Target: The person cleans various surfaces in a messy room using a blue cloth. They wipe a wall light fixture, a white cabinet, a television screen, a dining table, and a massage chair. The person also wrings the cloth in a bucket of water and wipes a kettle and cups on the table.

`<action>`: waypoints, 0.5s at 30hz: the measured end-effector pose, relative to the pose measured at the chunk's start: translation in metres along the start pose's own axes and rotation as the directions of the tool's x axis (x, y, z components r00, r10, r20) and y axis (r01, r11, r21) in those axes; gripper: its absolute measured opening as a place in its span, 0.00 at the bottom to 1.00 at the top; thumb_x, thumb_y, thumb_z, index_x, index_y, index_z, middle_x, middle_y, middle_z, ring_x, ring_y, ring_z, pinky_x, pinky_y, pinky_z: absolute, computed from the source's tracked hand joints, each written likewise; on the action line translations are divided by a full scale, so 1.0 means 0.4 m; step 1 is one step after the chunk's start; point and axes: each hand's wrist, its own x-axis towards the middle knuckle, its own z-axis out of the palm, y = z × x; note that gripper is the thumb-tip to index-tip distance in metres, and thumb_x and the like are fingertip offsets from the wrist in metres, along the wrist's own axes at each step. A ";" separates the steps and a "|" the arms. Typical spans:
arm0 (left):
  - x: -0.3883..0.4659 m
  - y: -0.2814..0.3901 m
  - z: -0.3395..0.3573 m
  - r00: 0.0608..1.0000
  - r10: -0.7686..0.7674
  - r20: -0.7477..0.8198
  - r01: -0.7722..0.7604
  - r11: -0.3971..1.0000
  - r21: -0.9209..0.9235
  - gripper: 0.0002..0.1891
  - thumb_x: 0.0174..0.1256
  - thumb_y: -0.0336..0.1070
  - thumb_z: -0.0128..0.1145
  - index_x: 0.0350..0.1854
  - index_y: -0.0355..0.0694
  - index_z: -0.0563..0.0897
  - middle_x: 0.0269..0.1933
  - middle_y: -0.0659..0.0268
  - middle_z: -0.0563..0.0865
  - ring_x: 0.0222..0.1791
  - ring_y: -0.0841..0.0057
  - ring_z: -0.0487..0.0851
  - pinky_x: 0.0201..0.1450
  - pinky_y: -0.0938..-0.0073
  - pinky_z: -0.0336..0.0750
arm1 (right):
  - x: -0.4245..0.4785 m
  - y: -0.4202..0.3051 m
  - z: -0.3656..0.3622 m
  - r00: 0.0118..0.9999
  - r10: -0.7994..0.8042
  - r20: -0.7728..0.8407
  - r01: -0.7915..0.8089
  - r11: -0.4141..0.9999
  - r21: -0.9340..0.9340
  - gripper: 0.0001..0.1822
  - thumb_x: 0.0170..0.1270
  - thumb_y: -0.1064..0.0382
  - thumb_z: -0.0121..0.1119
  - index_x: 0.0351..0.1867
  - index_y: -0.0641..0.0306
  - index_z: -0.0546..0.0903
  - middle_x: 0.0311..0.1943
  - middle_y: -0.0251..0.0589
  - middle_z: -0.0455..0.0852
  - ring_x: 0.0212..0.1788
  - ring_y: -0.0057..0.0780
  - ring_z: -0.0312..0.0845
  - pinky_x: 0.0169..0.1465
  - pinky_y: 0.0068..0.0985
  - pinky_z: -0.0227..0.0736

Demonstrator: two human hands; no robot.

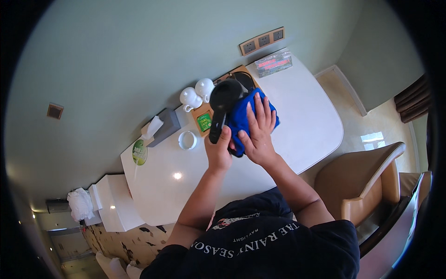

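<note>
A black electric kettle [225, 95] is tilted over the white table, its handle gripped in my left hand [219, 150]. Against the kettle's side lies a bunched blue cloth [240, 115], with my right hand [259, 134] spread flat on top, pressing it on. The cloth hides much of the kettle's body. Behind the kettle, a round black kettle base [245, 79] rests on a wooden tray [197, 113]. Two white lidded cups [190, 97] stand by the tray, and a green packet [204, 122] lies on it.
Left of the tray are a white ashtray [187, 140], a grey tissue box [166, 127] and a round green sign [139, 152]. A printed card [274, 63] stands below the wall sockets [263, 40]. The white table [306, 118] has a tan chair [359, 178] at its right.
</note>
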 end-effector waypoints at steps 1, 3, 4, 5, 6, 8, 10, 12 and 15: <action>-0.028 0.011 -0.014 0.999 -0.049 0.009 0.050 0.998 -0.045 0.19 0.69 0.51 0.66 0.33 0.39 0.80 0.23 0.71 0.77 0.21 0.84 0.74 0.25 0.81 0.69 | 0.012 -0.036 -0.007 0.999 -0.001 -0.052 0.000 1.000 -0.019 0.36 0.71 0.43 0.55 0.76 0.57 0.66 0.79 0.55 0.55 0.80 0.59 0.47 0.76 0.56 0.35; -0.070 0.036 -0.042 0.982 -0.147 0.122 0.156 0.985 -0.073 0.20 0.70 0.51 0.65 0.31 0.38 0.78 0.20 0.69 0.75 0.19 0.80 0.73 0.23 0.77 0.69 | 0.053 -0.063 -0.026 0.993 -0.022 -0.120 0.044 0.982 0.182 0.37 0.68 0.49 0.60 0.75 0.59 0.67 0.74 0.56 0.67 0.74 0.56 0.63 0.74 0.46 0.54; -0.086 0.034 -0.070 0.966 -0.175 0.189 0.203 0.969 -0.138 0.20 0.70 0.51 0.65 0.30 0.39 0.77 0.20 0.69 0.74 0.19 0.79 0.73 0.23 0.76 0.69 | 0.066 -0.080 -0.039 0.995 0.006 -0.103 0.020 0.968 0.249 0.37 0.65 0.53 0.65 0.73 0.62 0.69 0.68 0.56 0.75 0.66 0.53 0.74 0.69 0.36 0.66; -0.097 0.031 -0.098 0.945 -0.195 0.264 0.251 0.947 -0.201 0.20 0.71 0.51 0.64 0.29 0.39 0.75 0.19 0.69 0.74 0.19 0.78 0.73 0.24 0.74 0.70 | 0.077 -0.091 -0.052 0.997 0.081 -0.019 -0.068 0.926 0.372 0.34 0.66 0.53 0.64 0.71 0.64 0.70 0.67 0.56 0.76 0.66 0.51 0.75 0.69 0.35 0.66; -0.109 0.034 -0.120 0.932 -0.202 0.302 0.272 0.939 -0.210 0.22 0.72 0.53 0.62 0.28 0.41 0.73 0.18 0.69 0.72 0.18 0.77 0.72 0.24 0.73 0.69 | 0.085 -0.097 -0.047 0.982 0.171 0.079 -0.186 0.818 0.544 0.33 0.67 0.53 0.63 0.71 0.64 0.71 0.67 0.55 0.76 0.66 0.50 0.75 0.69 0.35 0.67; -0.125 0.042 -0.142 0.937 -0.197 0.288 0.280 0.917 -0.283 0.22 0.71 0.54 0.62 0.28 0.42 0.71 0.18 0.70 0.70 0.17 0.78 0.71 0.24 0.74 0.68 | 0.082 -0.129 -0.041 0.955 0.218 0.201 -0.297 0.703 0.646 0.30 0.72 0.53 0.60 0.70 0.64 0.71 0.67 0.54 0.77 0.66 0.47 0.75 0.69 0.33 0.67; -0.132 0.062 -0.156 0.948 -0.197 0.249 0.277 0.899 -0.340 0.23 0.71 0.55 0.62 0.28 0.44 0.70 0.18 0.71 0.69 0.17 0.79 0.69 0.23 0.74 0.67 | 0.054 -0.178 -0.036 1.000 -0.015 -0.002 0.015 0.970 0.243 0.34 0.64 0.50 0.66 0.70 0.59 0.73 0.67 0.53 0.76 0.63 0.51 0.76 0.67 0.38 0.68; -0.138 0.088 -0.163 0.964 -0.177 0.199 0.242 0.895 -0.376 0.24 0.72 0.59 0.59 0.27 0.46 0.70 0.19 0.72 0.70 0.19 0.80 0.69 0.25 0.76 0.67 | 0.000 -0.221 -0.024 0.975 -0.218 -0.048 0.209 0.967 -0.146 0.39 0.54 0.48 0.71 0.70 0.47 0.75 0.72 0.52 0.69 0.67 0.56 0.70 0.67 0.45 0.63; -0.134 0.104 -0.209 0.952 -0.108 0.285 0.220 0.891 -0.398 0.24 0.73 0.61 0.56 0.26 0.47 0.70 0.19 0.73 0.70 0.19 0.80 0.68 0.27 0.76 0.66 | -0.105 -0.241 -0.024 0.976 -0.200 0.085 0.217 0.912 -0.349 0.37 0.55 0.48 0.69 0.71 0.36 0.75 0.76 0.50 0.63 0.76 0.54 0.56 0.74 0.54 0.44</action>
